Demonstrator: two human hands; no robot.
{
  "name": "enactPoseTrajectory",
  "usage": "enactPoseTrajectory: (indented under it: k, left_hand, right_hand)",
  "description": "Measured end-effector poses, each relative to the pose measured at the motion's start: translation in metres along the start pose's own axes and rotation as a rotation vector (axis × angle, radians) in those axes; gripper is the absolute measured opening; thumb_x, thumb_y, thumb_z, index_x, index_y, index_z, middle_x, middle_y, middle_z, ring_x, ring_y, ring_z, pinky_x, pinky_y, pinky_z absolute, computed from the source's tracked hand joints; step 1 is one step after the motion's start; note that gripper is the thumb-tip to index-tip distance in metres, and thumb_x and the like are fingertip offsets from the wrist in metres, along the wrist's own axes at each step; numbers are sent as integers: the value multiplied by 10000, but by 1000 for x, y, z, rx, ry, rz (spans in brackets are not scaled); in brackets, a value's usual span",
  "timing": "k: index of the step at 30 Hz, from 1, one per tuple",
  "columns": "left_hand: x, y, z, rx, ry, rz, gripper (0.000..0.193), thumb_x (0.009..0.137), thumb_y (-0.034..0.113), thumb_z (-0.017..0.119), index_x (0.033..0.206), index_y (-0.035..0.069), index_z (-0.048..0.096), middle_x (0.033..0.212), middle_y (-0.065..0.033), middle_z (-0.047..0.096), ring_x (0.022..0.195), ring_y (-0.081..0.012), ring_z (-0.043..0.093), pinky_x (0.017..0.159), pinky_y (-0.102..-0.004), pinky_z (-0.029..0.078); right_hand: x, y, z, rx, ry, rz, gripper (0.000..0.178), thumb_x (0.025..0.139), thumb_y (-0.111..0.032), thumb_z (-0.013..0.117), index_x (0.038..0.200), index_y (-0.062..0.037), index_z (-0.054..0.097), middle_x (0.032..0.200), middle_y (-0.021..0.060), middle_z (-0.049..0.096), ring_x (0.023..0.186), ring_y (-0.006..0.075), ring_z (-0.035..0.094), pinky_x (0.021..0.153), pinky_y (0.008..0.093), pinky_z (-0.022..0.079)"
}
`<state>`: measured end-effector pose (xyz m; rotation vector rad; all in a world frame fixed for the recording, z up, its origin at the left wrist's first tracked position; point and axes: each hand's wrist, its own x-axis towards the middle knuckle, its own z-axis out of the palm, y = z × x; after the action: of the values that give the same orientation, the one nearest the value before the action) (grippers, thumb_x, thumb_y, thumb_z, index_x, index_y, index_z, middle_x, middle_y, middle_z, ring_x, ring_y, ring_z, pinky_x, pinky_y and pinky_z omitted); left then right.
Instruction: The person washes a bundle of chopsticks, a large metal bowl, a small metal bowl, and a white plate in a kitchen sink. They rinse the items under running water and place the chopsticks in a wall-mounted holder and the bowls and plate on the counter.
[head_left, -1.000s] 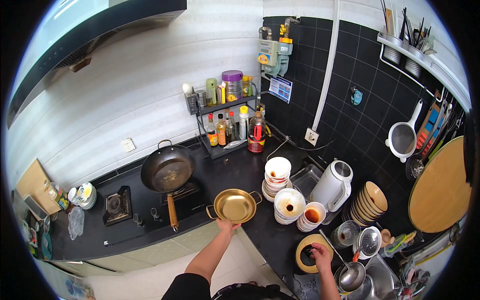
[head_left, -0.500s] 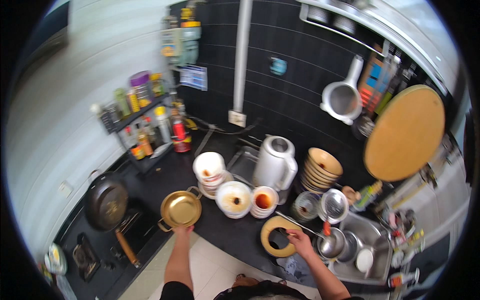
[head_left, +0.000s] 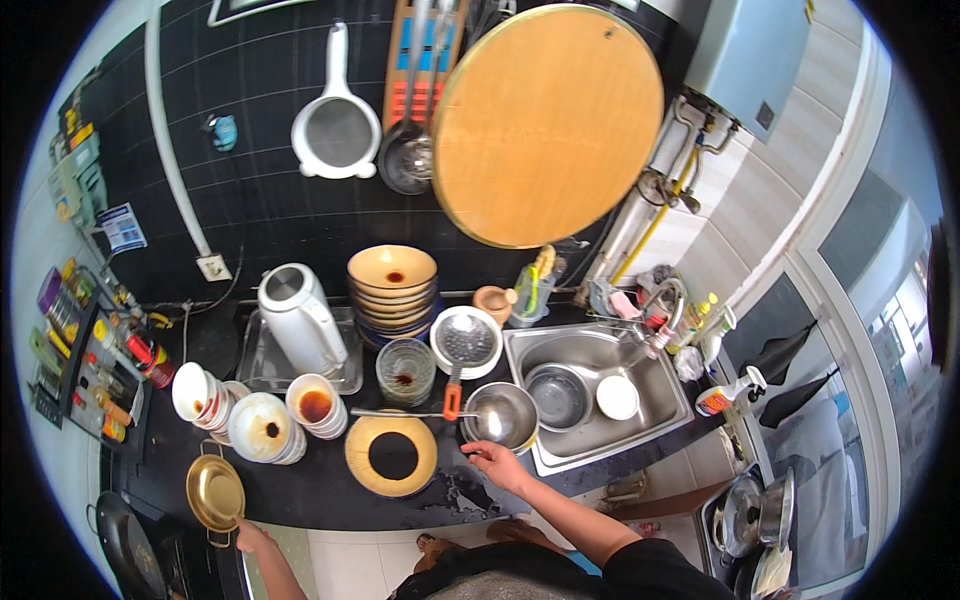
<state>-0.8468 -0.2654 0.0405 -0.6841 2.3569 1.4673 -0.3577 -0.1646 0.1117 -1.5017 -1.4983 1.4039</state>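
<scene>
Head view — black counter; left hand grips gold pan, right hand open at steel bowl.

I'm standing in a cramped home kitchen: a black counter crowded with stacked dirty bowls and a white electric kettle, beside a steel sink. A round wooden cutting board, a white strainer and ladles hang on the black-tiled wall, with sauce bottles racked at my left.
</scene>
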Motion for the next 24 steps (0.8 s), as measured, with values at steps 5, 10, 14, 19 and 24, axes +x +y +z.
enactPoseTrajectory:
  k: [5, 10, 14, 19, 24]
  left_hand:
    - [-20, -26, 24, -249, -257, 504, 324, 765, 280, 628, 842, -10, 505, 572, -5, 398, 413, -80, 323, 347, -221, 240]
    - [-189, -9, 20, -223, -337, 713, 496, 803, 347, 572, 1122, 50, 334, 878, -28, 395, 621, -92, 380, 493, -217, 321]
    - [-301, -24, 18, -191, -403, 863, 441, 840, 325, 518, 1134, 50, 338, 912, -39, 407, 692, -114, 403, 572, -226, 345]
    - [-406, -59, 31, -263, -594, 1040, 349, 866, 177, 483, 1143, 31, 330, 949, -61, 419, 771, -120, 431, 665, -238, 368]
    - [-516, -91, 35, -190, -861, 1146, 360, 839, 64, 462, 1161, 27, 305, 1011, -61, 397, 778, -109, 413, 706, -228, 357]
  right_hand:
    - [-8, 14, -61, 190, 88, -87, 216, 852, -20, 446, 1043, -28, 548, 930, 27, 577, 797, 88, 534, 728, 224, 429]
    - [-1, 57, -146, 256, 189, -80, 211, 837, -11, 459, 1022, -24, 561, 914, 40, 594, 776, 92, 543, 718, 217, 431]
    - [15, 144, -220, 60, 275, -41, 265, 772, -32, 533, 1034, -49, 563, 889, 44, 608, 758, 95, 553, 673, 211, 441]
    - [32, 271, -327, 417, 516, 559, 503, 748, -80, 545, 1219, -72, 365, 938, 47, 521, 784, 158, 514, 630, 328, 454]
    - [41, 408, -405, 417, 618, 848, 157, 761, -120, 537, 906, -61, 522, 847, 88, 509, 736, 216, 503, 559, 389, 450]
